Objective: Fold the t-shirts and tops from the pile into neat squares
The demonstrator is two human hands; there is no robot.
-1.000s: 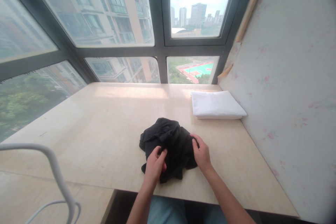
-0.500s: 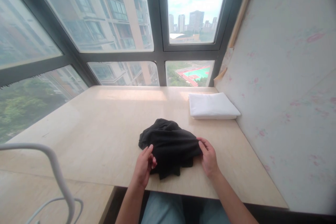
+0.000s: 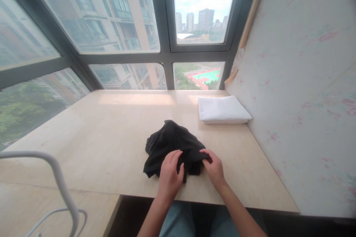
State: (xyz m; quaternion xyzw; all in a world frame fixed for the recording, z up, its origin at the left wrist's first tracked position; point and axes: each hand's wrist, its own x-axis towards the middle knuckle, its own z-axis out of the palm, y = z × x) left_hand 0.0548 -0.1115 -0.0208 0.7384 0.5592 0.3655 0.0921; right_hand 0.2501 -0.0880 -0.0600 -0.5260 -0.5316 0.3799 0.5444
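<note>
A crumpled black cloth [image 3: 172,139] lies in a heap on the pale tabletop, near its front edge. My right hand [image 3: 213,166] pinches the right end of the cloth between thumb and fingers. My left hand [image 3: 171,173] is over the front middle of the cloth, its fingers curved and the thumb apart from them, with nothing held between them.
A folded white cloth stack [image 3: 224,109] lies at the back right of the tabletop [image 3: 111,133], beside the flowered wall [image 3: 300,92]. A grey-white curved tube [image 3: 59,177] and a thin cable stand at the lower left. Windows rise behind the table.
My left hand has moved right, from the cloth's left front to its middle. My right hand has shifted slightly left with the cloth's end, and the heap has changed shape.
</note>
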